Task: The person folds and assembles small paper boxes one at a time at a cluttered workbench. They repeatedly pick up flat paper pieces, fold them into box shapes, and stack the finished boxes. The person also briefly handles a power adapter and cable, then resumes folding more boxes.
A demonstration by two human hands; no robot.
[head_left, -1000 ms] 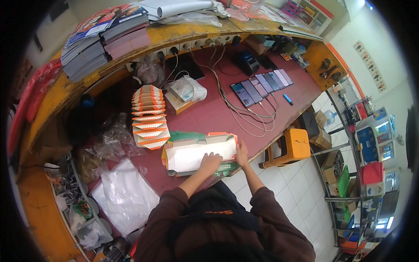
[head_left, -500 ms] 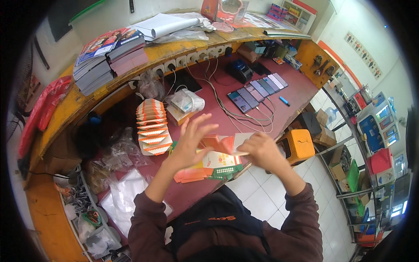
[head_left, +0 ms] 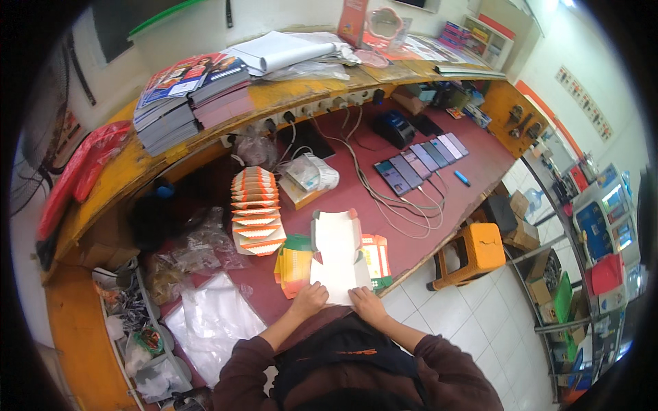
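Note:
An unfolded carton [head_left: 337, 250], its plain white inside facing up, lies in front of me on the table's near edge. My left hand [head_left: 310, 300] grips its near left corner with curled fingers. At the near right corner, my right hand [head_left: 367, 304] holds the same carton. Flat printed cartons in yellow, green, red and white [head_left: 293, 267] stick out from underneath on both sides. Just left of them stands a row of nested orange-and-white folded cartons [head_left: 258, 222]. Clear plastic sheets [head_left: 214, 322] lie beside my left forearm.
Several phones [head_left: 419, 163] with cables lie in a row at the back right, near a blue marker [head_left: 462, 178]. A wrapped packet [head_left: 310, 175] sits behind the folded cartons. An orange stool [head_left: 480, 248] stands off the table's right edge. Magazine stacks [head_left: 168, 123] fill the shelf.
The carton that was raised and partly folded between my hands now lies spread out, white side up. Both hands have come down and closer together at its near edge.

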